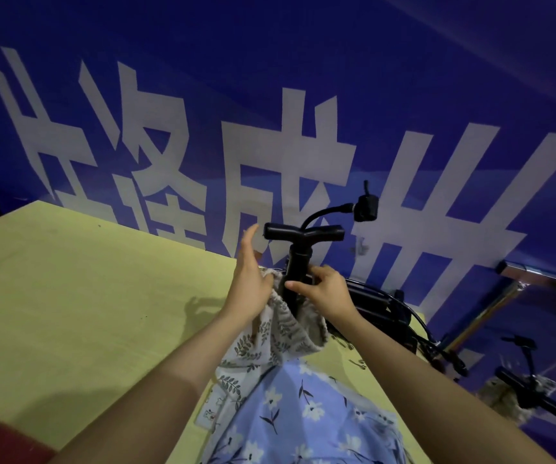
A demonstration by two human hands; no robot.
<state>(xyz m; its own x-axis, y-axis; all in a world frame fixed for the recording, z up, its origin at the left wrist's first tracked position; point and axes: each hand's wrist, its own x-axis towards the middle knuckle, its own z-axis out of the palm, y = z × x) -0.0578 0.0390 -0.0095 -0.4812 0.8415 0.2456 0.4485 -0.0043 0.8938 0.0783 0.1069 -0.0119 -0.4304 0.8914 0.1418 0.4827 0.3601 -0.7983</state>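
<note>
Head view: the right hand [325, 291] is wrapping its grip round the barrel of a black hand pump [298, 262]. The pump is standing upright near the far edge of the yellow-green worktop [69, 296], its T-handle on top and its hose curving up behind it. A leaf-print cloth [283, 329] is bunching round the pump's lower part. The left hand [249, 283] is stretching its upper fingers straight while lying against the cloth's rim; whether its grip is pinching the cloth I cannot tell. A blue flowered fabric [303, 416] is lying nearer the person. Behind, a blue banner [303, 61] is showing large white Chinese characters, their lower strokes hidden by the worktop. A small tag [209, 413] on the cloth is too small to read.
</note>
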